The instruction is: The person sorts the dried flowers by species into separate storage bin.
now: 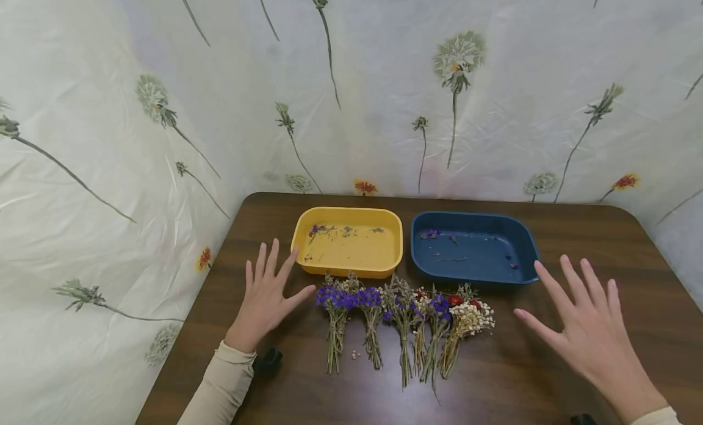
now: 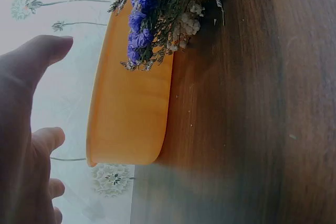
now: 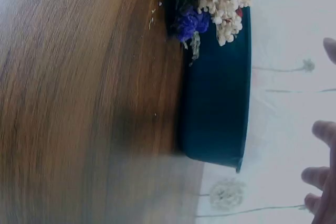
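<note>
Several small bundles of dried flowers lie side by side on the table. Purple flower bundles [image 1: 336, 300] are at the left of the row, and a cream-white bunch [image 1: 471, 318] with red bits is at its right end. Fingers spread, my left hand [image 1: 267, 300] hovers left of the row by the yellow tray [image 1: 347, 271] and holds nothing. My right hand [image 1: 587, 321], also spread and holding nothing, is off to the right near the corner of the blue tray [image 1: 475, 279]. In the left wrist view, purple blooms [image 2: 140, 30] overlap the yellow tray's side.
Both trays stand behind the flowers, with loose petals and stem scraps inside. Small white crumbs [image 1: 356, 355] dot the brown wooden table [image 1: 307, 388]. A sheet [image 1: 379, 107] printed with dandelions hangs behind and to the left. Dark straps [image 1: 268, 361] show near the wrists.
</note>
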`<state>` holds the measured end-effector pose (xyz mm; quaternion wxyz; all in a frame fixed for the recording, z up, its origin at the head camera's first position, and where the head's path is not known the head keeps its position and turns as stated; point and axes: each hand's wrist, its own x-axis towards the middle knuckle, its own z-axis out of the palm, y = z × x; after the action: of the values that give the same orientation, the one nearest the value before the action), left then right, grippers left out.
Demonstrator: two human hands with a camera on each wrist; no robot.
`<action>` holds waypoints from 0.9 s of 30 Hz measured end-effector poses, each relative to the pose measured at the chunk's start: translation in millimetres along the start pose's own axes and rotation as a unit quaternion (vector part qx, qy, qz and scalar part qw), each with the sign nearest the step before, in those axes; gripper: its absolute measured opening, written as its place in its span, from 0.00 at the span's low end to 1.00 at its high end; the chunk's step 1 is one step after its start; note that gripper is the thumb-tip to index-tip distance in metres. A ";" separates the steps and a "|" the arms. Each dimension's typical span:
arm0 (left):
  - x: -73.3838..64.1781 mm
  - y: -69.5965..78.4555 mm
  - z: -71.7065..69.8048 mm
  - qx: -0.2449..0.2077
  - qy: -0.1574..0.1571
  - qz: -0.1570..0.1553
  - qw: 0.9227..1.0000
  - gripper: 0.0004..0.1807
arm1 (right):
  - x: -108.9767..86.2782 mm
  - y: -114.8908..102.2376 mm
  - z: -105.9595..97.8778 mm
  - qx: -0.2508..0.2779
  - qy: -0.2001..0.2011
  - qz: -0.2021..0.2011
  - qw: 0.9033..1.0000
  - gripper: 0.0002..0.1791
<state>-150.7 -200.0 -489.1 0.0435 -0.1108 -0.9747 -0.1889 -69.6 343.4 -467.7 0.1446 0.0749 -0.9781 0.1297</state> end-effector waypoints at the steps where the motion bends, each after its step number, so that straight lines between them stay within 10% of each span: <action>1: 0.5 -0.3 0.8 -0.004 -0.003 -0.001 1.000 0.50 | -0.3 -0.7 0.5 0.012 0.000 0.004 1.000 0.55; 13: 15.1 -12.9 20.1 -0.159 -0.008 -0.034 0.987 0.50 | 1.7 -32.2 10.0 0.146 0.075 0.038 0.986 0.44; 27: 40.5 -27.6 48.2 -0.484 0.050 -0.077 0.870 0.46 | 7.7 -80.4 30.0 0.207 0.060 0.021 0.976 0.16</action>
<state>-198.5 -198.7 -538.5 0.0185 -0.0330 -0.7632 -0.6450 -70.0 257.5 -474.5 0.1816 0.0750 -0.9211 0.3362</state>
